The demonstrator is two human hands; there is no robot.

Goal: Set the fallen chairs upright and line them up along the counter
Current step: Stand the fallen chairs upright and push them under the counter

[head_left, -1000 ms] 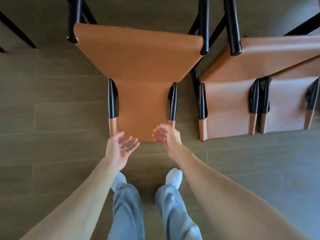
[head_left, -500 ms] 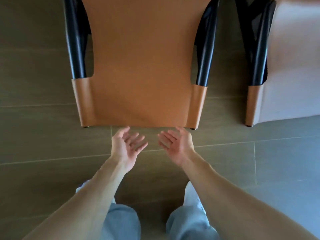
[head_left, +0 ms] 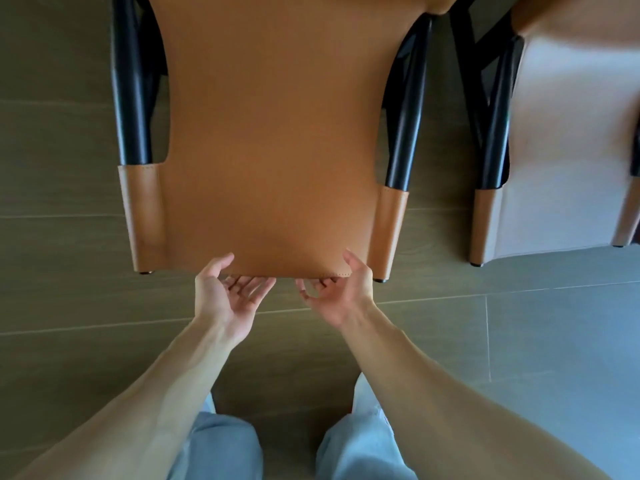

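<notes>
We log the floor (head_left: 69,341) first: large matte grey-brown tiles with a faint wood-like grain and thin pale grout lines. No brand mark, label or lettering is legible on anything in view, and we see no containers.

The near chair (head_left: 273,133) fills the upper middle of the head view, lying on its back on the floor. Its back panel is smooth tan leather with a stitched hem along the near edge; the leather wraps as sleeves over the ends of two round, glossy black frame tubes (head_left: 130,91). A second chair (head_left: 568,150) of the same build lies just beside it to the right, its leather paler in the glare.

Both our hands are at the near chair's hemmed edge. The left hand (head_left: 225,296) is palm-up, fingers spread and relaxed under the edge, thumb above it, gripping nothing. The right hand (head_left: 341,294) is palm-up too, fingers loosely curled at the hem, thumb raised over the leather; no closed grasp is visible.

Light blue trouser legs (head_left: 221,445) show at the bottom.
</notes>
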